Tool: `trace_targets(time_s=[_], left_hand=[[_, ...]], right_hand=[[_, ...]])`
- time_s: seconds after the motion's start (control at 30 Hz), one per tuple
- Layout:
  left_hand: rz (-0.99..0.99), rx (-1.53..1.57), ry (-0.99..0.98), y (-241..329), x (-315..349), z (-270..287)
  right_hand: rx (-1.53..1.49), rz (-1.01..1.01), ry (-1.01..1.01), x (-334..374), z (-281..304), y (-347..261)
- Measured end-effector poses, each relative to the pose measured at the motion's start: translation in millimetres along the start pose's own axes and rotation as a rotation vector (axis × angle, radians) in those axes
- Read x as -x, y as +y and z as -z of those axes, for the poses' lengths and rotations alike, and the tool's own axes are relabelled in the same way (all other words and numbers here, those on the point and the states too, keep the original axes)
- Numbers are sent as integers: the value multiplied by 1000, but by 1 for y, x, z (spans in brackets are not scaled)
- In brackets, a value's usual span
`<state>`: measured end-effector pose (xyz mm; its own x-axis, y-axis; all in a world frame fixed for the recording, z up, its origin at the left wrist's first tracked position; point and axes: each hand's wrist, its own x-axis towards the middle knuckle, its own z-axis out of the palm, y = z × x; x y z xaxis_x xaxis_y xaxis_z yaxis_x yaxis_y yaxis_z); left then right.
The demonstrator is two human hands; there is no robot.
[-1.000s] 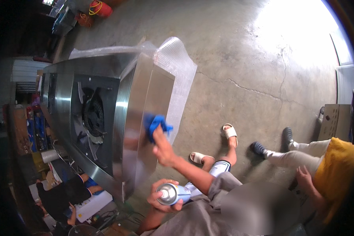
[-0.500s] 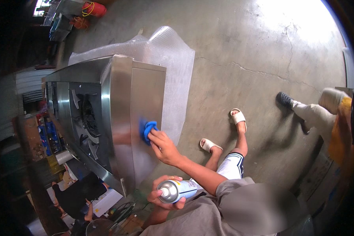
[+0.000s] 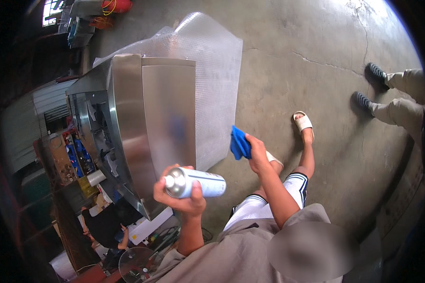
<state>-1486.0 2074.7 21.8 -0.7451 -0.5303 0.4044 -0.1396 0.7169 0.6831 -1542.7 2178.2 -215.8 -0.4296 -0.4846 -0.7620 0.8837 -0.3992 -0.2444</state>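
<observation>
Near the boxy brushed-steel unit [image 3: 167, 89], a pale metal can [image 3: 205, 183] is gripped by the left hand [image 3: 188, 200], blue cloth [image 3: 239, 143] by the right hand [image 3: 257, 154]; scratches could be caused by can contact.

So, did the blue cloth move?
Yes. The cloth was against the metal box; now it's away from it, off to the right.
</observation>
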Motion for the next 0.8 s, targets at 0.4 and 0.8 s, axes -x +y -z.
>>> trace_targets(time_s=[0.4, 0.8], left_hand=[[11, -308, 103, -8, -35, -29], [124, -235, 61, -6, -41, -49]], right_hand=[[84, 16, 110, 20, 67, 16], [124, 11, 140, 21, 77, 37]])
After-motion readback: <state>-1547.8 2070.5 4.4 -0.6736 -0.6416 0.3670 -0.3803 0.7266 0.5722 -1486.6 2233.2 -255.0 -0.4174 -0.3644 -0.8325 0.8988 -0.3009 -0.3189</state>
